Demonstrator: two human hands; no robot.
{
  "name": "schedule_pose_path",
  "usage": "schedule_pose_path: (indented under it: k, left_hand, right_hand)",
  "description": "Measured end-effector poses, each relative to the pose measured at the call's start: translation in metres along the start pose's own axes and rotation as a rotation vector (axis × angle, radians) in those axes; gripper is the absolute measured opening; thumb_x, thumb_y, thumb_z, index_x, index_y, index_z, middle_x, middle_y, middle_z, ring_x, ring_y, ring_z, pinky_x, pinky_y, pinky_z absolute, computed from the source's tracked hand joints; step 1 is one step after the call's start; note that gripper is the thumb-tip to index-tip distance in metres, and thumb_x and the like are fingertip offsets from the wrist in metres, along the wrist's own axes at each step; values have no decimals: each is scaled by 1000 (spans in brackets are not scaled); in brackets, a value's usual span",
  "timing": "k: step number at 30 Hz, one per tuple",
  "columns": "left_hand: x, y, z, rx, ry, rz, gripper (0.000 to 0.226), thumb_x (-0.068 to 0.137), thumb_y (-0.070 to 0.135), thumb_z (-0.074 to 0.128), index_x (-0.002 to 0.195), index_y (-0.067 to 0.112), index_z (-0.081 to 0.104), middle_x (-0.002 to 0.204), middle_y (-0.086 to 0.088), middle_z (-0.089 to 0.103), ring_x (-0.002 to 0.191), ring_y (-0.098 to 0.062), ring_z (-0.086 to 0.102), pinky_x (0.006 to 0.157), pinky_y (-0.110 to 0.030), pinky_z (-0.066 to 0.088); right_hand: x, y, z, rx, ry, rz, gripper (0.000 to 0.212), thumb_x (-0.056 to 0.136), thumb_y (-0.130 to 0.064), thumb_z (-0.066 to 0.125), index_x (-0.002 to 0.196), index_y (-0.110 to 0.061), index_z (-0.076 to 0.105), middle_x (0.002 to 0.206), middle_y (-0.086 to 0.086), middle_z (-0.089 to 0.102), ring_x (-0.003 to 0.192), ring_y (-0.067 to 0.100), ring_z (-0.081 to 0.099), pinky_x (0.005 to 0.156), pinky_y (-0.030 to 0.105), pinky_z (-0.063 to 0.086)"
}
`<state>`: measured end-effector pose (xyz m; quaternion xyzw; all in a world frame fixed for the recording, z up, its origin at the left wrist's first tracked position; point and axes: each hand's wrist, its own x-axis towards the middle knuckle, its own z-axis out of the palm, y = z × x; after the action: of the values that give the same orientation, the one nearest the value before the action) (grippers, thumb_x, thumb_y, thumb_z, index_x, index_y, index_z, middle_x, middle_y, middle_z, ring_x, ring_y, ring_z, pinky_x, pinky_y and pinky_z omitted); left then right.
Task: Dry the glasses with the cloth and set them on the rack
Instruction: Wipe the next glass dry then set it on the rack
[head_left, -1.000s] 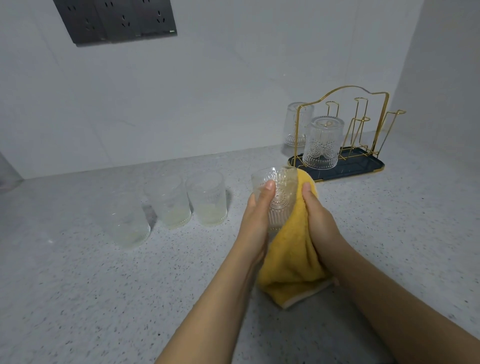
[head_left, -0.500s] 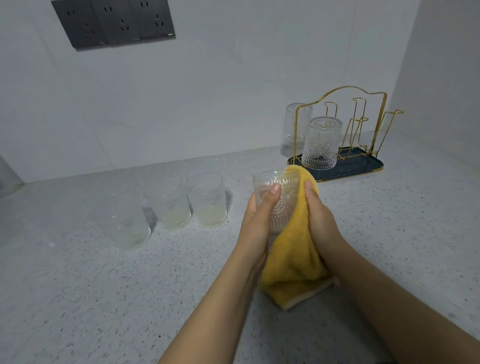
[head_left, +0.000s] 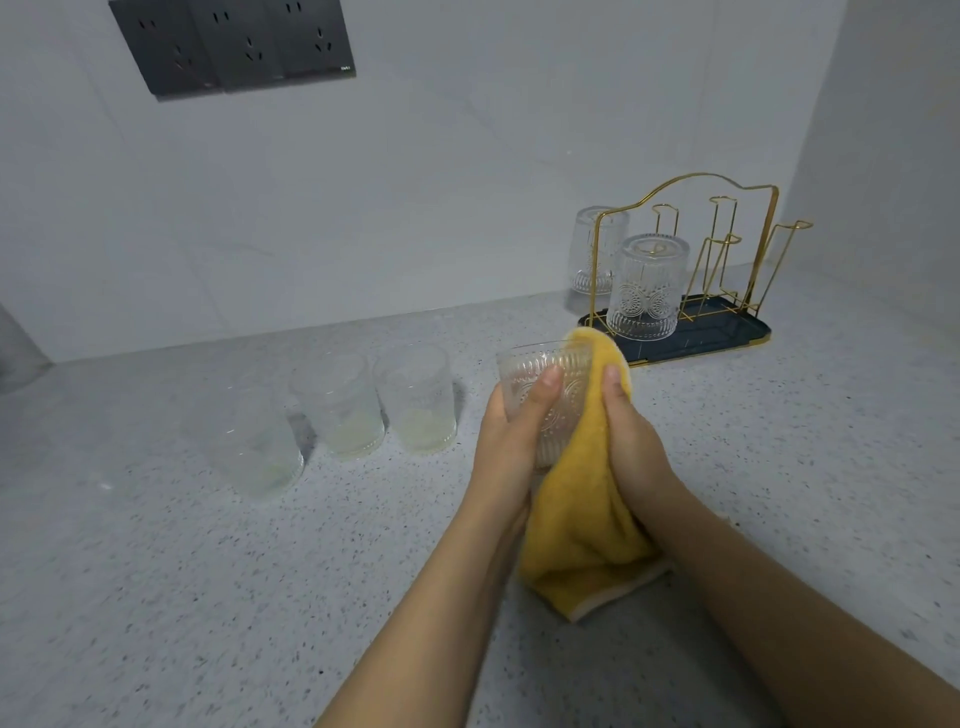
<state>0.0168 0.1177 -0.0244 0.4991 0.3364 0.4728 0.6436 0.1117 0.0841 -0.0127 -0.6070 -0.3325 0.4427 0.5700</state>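
Observation:
My left hand (head_left: 511, 441) grips a clear patterned glass (head_left: 558, 400) above the counter, thumb across its side. My right hand (head_left: 631, 441) presses a yellow cloth (head_left: 584, 514) against the glass's right side; the cloth wraps over the rim and hangs down below. Three more clear glasses stand upright on the counter to the left: one (head_left: 418, 397), one (head_left: 340, 408) and one (head_left: 254, 447). The gold wire rack (head_left: 737, 249) on a dark tray (head_left: 727, 338) stands at the back right and holds two upturned glasses: one in front (head_left: 647, 286), one behind (head_left: 595, 252).
A speckled grey counter (head_left: 208, 571) runs to a white wall, with a side wall right of the rack. A dark socket panel (head_left: 234, 41) is on the wall at upper left. Several rack pegs on the right carry nothing.
The glass has been turned slightly in my hands, and the cloth has slid a little further over its rim. Both hands stay in about the same place.

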Motion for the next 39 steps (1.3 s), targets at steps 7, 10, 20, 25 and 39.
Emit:
schedule_pose_path:
  k: [7,10,20,25,39]
  left_hand:
    - [7,0,-2,169,33,15,49,92,56,52,126,22,55,108,15,64,89,14,63,70,-6,48]
    - [8,1,-3,211,85,13,57,96,59,32,140,23,45,124,18,52,107,10,53,91,-13,43]
    - [4,-5,0,22,-37,15,57,82,53,65,125,15,61,117,-5,71,108,-21,68,95,-39,53]
    - [8,-2,-2,165,-25,15,51,82,63,60,118,28,60,111,8,68,103,3,65,85,-18,51]
    - [4,-4,1,-18,-47,-15,58,78,49,67,125,15,59,118,-6,70,108,-22,68,94,-41,54]
  right_hand:
    - [2,5,0,-77,-10,-5,66,89,-60,22,129,-13,47,121,7,57,110,23,53,97,37,40]
    - [-4,12,6,-204,-28,-197,66,88,-56,24,144,-20,29,138,2,46,123,18,44,100,29,33]
    - [6,-7,-6,10,3,79,55,92,-57,24,111,-14,53,92,5,60,84,19,56,81,32,44]
    - [4,-6,-5,7,1,79,60,91,-59,22,120,-15,50,100,6,58,90,21,56,85,35,41]
    - [5,-9,-7,34,33,63,47,92,-56,26,99,-18,53,84,2,58,76,15,55,80,32,43]
